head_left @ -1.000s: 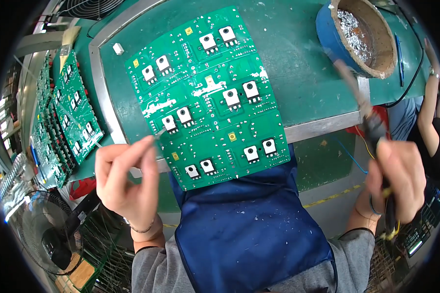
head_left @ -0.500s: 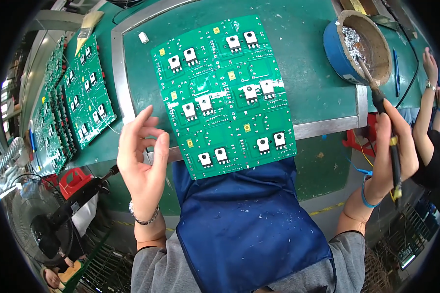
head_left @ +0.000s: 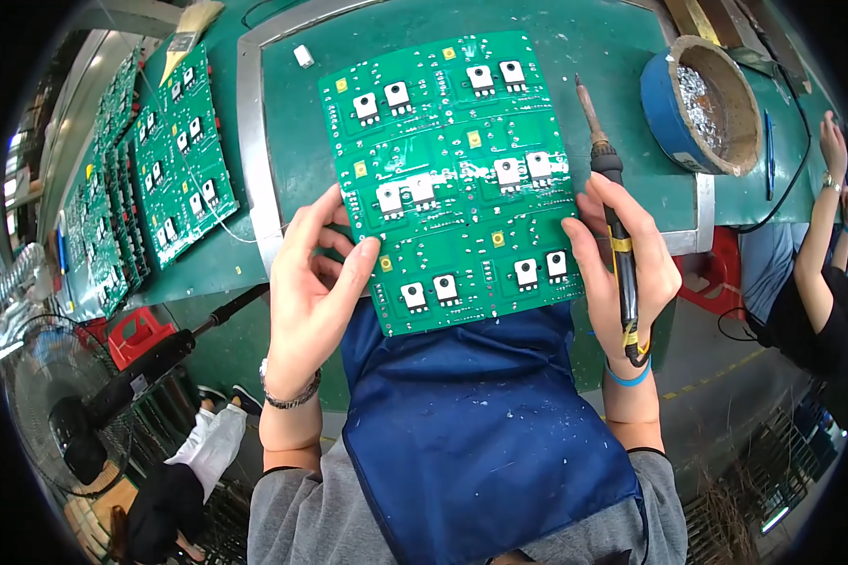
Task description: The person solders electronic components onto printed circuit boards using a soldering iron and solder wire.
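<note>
A large green circuit board (head_left: 457,221) leans in front of me, its near edge over my blue apron. White-faced three-legged components are set in pairs across it. My left hand (head_left: 316,282) is closed on the board's left edge, thumb on the near side and the other fingers partly behind. In my right hand (head_left: 627,259) is a soldering iron (head_left: 611,169) with a black and yellow handle, its tip pointing up and away from me. The thumb of that hand meets the board's right edge while the iron stays in the grip.
Several similar boards (head_left: 174,165) stand in a row at the left, a brush (head_left: 188,38) beyond them. A blue-sided round tub (head_left: 664,108) with silvery scraps sits at the far right, near a blue pen (head_left: 770,155). Another person's arm (head_left: 820,235) shows at the right edge.
My right hand has brought the soldering iron from the tub leftward to the board's right edge. My left hand has closed onto the left edge. Another person has come into view at lower left.
</note>
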Demonstrator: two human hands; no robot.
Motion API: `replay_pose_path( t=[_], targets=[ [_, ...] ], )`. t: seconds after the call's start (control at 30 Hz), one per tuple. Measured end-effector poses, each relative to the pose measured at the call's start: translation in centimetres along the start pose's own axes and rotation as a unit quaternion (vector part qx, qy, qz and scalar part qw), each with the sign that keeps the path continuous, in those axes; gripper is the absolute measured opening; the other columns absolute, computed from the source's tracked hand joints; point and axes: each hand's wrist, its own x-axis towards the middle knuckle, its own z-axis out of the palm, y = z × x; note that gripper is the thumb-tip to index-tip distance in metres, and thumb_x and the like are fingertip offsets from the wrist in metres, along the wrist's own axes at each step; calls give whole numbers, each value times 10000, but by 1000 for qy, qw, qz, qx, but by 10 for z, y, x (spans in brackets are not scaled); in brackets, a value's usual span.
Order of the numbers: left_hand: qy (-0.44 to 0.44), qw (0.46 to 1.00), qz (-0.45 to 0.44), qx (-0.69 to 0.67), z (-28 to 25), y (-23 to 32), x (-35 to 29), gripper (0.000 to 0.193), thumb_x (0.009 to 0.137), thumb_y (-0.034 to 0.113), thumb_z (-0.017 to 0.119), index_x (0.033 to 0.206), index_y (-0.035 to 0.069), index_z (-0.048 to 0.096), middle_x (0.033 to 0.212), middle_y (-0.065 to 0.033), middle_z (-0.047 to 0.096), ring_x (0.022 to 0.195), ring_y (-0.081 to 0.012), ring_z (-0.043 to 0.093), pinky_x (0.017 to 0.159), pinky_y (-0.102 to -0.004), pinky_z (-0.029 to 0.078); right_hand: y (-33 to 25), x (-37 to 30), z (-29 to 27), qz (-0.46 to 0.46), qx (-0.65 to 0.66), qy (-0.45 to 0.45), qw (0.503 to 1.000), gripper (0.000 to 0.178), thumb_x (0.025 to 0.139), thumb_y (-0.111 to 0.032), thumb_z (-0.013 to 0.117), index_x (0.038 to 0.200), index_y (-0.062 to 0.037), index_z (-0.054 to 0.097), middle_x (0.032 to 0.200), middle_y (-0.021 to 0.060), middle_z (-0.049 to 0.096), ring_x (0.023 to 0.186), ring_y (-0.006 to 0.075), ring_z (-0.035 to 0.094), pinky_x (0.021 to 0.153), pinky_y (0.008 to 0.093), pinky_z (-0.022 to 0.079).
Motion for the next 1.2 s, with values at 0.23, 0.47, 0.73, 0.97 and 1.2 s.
replay_pose_path(
  t=[0.23, 0.47, 0.73, 0.97, 1.2],
  targets=[
    [3, 996, -6, -94, 5, 3, 1, 490, 841, 26, 602, 1283, -47, 404, 995, -43, 514, 813, -73, 528, 668, -183, 465, -10, -1, 3, 75, 69, 8, 995, 371, 743, 57, 678, 1097, -9, 589, 946, 112, 664, 850, 156, 660, 729, 243, 526],
    [-30, 963, -32, -267, 6, 11, -2, 493, 891, -14, 510, 1331, -58, 292, 1086, -58, 443, 950, -109, 557, 805, -240, 481, -18, -1, -3, 107, 77, 11, 991, 400, 769, 44, 660, 1147, -31, 552, 979, 122, 665, 880, 161, 653, 750, 261, 527],
    [-22, 963, 2, -267, 8, 12, -6, 512, 881, 65, 537, 1329, -64, 324, 1217, -119, 445, 1040, -152, 535, 881, -267, 441, -18, -5, -3, 107, 94, 27, 990, 394, 784, 48, 644, 1154, -26, 531, 1005, 144, 651, 906, 186, 647, 774, 288, 535],
    [-34, 962, 23, -271, 7, 13, -6, 507, 880, -3, 530, 1331, -44, 301, 1095, -66, 423, 952, -107, 535, 836, -248, 459, -17, -6, -5, 86, 94, 36, 991, 390, 788, 60, 634, 1154, -12, 521, 1009, 158, 642, 919, 203, 643, 784, 304, 540],
    [-37, 964, 19, -264, 8, 12, -8, 530, 875, -5, 534, 1341, -35, 283, 1094, -65, 428, 923, -109, 530, 812, -247, 467, -15, -8, -6, 69, 88, 41, 993, 395, 787, 78, 626, 1157, 4, 510, 1024, 166, 631, 938, 211, 635, 782, 315, 541]
  ],
)
